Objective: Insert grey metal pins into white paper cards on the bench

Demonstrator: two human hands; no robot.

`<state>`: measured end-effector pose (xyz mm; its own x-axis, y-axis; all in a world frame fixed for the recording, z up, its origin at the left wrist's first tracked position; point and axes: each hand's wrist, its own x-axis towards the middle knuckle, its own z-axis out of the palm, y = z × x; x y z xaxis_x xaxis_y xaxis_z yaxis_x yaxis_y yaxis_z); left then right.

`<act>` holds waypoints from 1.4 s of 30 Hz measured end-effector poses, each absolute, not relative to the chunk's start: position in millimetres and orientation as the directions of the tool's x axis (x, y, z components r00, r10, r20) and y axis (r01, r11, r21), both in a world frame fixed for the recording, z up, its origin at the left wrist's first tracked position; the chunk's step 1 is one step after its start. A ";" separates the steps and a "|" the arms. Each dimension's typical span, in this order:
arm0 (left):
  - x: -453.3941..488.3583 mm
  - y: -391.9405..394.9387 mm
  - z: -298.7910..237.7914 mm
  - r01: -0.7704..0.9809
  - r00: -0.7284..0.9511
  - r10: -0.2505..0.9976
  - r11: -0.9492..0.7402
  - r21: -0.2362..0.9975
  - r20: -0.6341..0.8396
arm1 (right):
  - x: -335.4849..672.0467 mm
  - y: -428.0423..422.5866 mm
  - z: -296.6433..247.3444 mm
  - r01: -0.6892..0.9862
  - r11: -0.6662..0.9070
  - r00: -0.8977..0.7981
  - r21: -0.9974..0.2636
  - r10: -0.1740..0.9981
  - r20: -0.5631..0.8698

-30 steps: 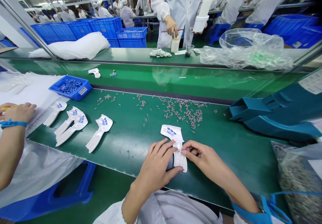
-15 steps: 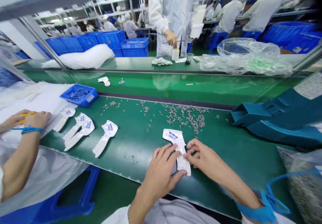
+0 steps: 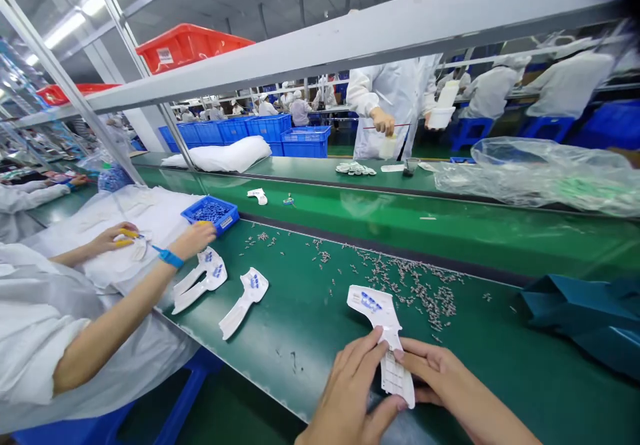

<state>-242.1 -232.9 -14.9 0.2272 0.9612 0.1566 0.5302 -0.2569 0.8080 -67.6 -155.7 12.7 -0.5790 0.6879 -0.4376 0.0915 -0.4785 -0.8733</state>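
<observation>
A white plastic shell piece [image 3: 383, 328] with small blue inserts lies on the green work surface [image 3: 310, 325] in front of me. My left hand [image 3: 350, 395] grips its narrow handle end from the left, thumb under the tip. My right hand [image 3: 440, 382] pinches the same handle from the right, fingers curled. A scatter of several small grey metal parts [image 3: 410, 285] lies just beyond the piece.
A co-worker at the left reaches a hand [image 3: 197, 237] toward a blue tray [image 3: 210, 213]. Two more white shells [image 3: 245, 302] lie near that arm. A teal bin [image 3: 585, 318] sits at the right. Across the conveyor stands a person in white [image 3: 393, 108], beside a clear plastic bag [image 3: 545, 175].
The view has tilted up and shifted, so my hands now sit at the bottom edge, still on the white piece. The co-worker's hand has moved forward to the blue tray.
</observation>
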 end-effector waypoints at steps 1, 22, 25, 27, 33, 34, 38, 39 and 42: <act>-243.1 -232.7 -16.7 0.510 0.207 0.964 -0.252 0.822 0.168 | -70.2 -153.3 17.7 0.105 -0.479 -0.589 -0.871 0.676 -0.443; -247.2 -232.7 -25.0 0.387 0.088 0.981 -0.196 0.901 0.175 | -86.8 -148.5 16.8 0.183 -0.453 -0.524 -0.873 0.706 -0.476; -243.8 -232.9 -23.8 0.393 0.058 0.983 -0.182 0.902 0.173 | -89.9 -142.6 19.6 0.174 -0.489 -0.524 -0.855 0.689 -0.501; -245.1 -232.9 -18.6 0.423 0.000 0.983 -0.167 0.890 0.184 | -91.9 -126.3 20.1 0.157 -0.512 -0.513 -0.844 0.688 -0.513; -310.6 -234.3 -14.8 0.741 -0.324 0.905 0.062 0.669 0.275 | -98.4 -7.8 19.9 0.199 -0.147 -0.278 -0.969 0.940 -0.199; -330.4 -234.2 -19.0 0.796 -0.355 0.873 0.096 0.598 0.333 | -96.6 12.9 21.8 0.205 -0.103 -0.241 -0.973 0.958 -0.152; -403.2 -235.3 -37.6 0.882 -0.471 0.760 0.391 0.264 0.448 | -65.1 55.0 23.1 0.344 0.022 -0.078 -0.939 0.997 -0.005; -415.5 -236.7 -40.8 0.881 -0.473 0.763 0.426 0.207 0.441 | -51.6 53.1 19.0 0.398 0.038 -0.045 -0.917 0.999 0.021; -437.4 -241.8 -45.6 0.893 -0.450 0.808 0.412 0.181 0.380 | -8.0 22.8 -4.7 0.538 0.038 0.008 -0.842 0.999 0.050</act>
<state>-437.4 -241.8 -45.6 -0.4504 0.8078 0.3802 0.8928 0.4124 0.1814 -8.0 22.8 -4.7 0.0077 0.9987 0.0497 0.5383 0.0378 -0.8419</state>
